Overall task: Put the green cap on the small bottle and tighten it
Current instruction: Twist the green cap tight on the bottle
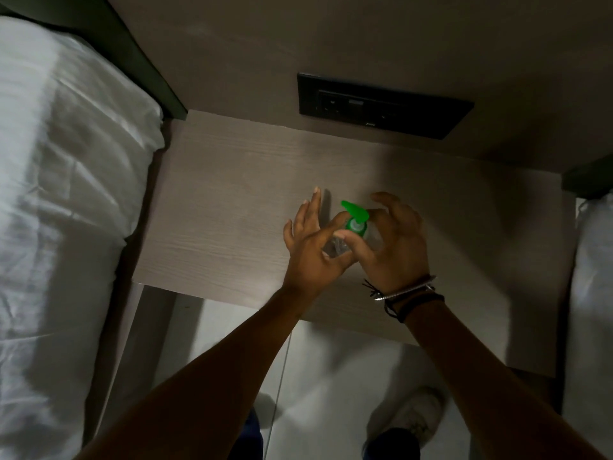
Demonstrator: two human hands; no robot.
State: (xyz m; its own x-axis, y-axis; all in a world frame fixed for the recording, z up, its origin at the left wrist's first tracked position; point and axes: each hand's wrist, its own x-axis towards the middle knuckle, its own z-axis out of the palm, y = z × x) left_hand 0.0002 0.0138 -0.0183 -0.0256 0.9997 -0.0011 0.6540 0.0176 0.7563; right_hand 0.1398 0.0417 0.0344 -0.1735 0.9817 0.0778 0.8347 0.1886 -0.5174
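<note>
A small clear bottle [335, 249] stands on the light wooden bedside table [225, 207], near its middle. The green pump cap [355, 218] sits on the bottle's neck, its spout pointing up and left. My left hand [310, 247] pinches the bottle's body with thumb and forefinger, the other fingers spread upward. My right hand [394, 240] wraps the cap's green collar from the right, thumb and forefinger around it. Most of the bottle is hidden behind both hands.
A bed with white sheets [59, 194] runs along the left. A black socket panel [381, 106] is set in the wall behind the table. Another white bed edge [593, 293] shows at the right. Below the table's front edge are pale floor and my shoes [418, 416].
</note>
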